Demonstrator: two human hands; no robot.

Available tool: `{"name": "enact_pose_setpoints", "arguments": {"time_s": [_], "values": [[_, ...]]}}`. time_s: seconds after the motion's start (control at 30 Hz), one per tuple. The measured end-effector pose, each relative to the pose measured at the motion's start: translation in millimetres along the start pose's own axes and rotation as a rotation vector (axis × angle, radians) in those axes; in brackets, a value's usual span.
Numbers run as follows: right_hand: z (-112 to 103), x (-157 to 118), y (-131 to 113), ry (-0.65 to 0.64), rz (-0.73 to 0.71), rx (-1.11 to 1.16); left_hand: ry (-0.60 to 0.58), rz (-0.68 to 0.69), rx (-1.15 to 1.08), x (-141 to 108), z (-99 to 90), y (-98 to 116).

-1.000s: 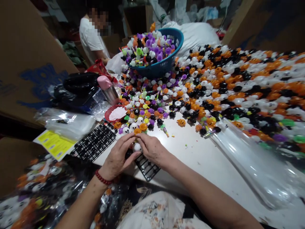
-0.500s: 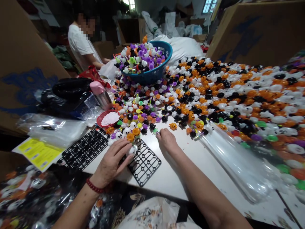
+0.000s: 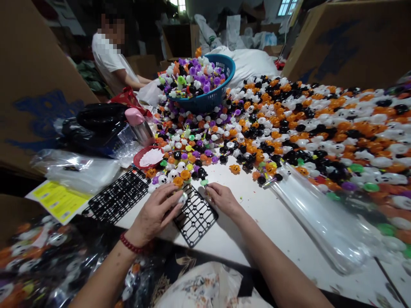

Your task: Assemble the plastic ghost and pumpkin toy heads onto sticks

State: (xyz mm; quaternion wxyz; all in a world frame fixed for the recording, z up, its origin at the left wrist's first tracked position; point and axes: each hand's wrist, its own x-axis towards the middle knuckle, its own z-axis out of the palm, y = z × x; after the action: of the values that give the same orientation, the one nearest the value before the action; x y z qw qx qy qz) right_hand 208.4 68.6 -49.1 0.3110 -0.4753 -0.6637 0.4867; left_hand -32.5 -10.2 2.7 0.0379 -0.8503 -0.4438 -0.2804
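Observation:
My left hand (image 3: pixel 156 214), with a red bead bracelet at its wrist, curls over the upper left part of a black grid tray (image 3: pixel 199 220). Its thumb and forefinger close about a small white toy (image 3: pixel 183 198); the other fingers partly hide what lies beneath. Orange and white skull-faced toys (image 3: pixel 173 174) crowd just beyond these fingers. Right of the grid, my right hand (image 3: pixel 223 199) pinches a small green-topped toy (image 3: pixel 204 182) by its lower part, which the fingers cover. A black toy (image 3: pixel 202 173) lies just behind it.
Heaped Halloween toys (image 3: pixel 321 115) cover the table's back and right. A blue basket (image 3: pixel 208 100) full of them stands behind. Clear plastic bags (image 3: pixel 321 218) lie right. More grids (image 3: pixel 118 196), a red basket (image 3: pixel 141 158) and a pink-lidded flask (image 3: pixel 139 126) are left. A person (image 3: pixel 112 64) sits beyond.
My right hand has moved left toward the grid, bringing the green-topped toy near its upper right edge. My left hand stays over the grid. The view has shifted slightly.

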Motion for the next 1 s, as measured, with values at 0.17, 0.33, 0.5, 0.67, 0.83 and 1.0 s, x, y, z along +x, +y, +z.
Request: {"name": "enact_pose_setpoints", "arguments": {"time_s": [0.17,0.33,0.5,0.67,0.83,1.0], "values": [[9,-4,-7,-0.005,-0.075,-0.149,-0.026,-0.031,-0.006,-3,-0.4,1],[19,-4,-5,-0.028,-0.153,-0.308,-0.028,-0.044,-0.014,-4,0.0,1],[22,-6,-2,0.03,-0.178,-0.413,-0.024,-0.052,-0.022,-4,0.0,1],[23,-7,0,0.045,-0.142,-0.438,-0.017,-0.053,-0.031,-4,0.8,1],[24,-8,-2,0.03,-0.101,-0.451,-0.004,-0.044,-0.032,-3,2.1,1],[25,-7,-3,0.032,-0.11,-0.416,0.012,-0.04,-0.037,-2,2.6,2]]}}
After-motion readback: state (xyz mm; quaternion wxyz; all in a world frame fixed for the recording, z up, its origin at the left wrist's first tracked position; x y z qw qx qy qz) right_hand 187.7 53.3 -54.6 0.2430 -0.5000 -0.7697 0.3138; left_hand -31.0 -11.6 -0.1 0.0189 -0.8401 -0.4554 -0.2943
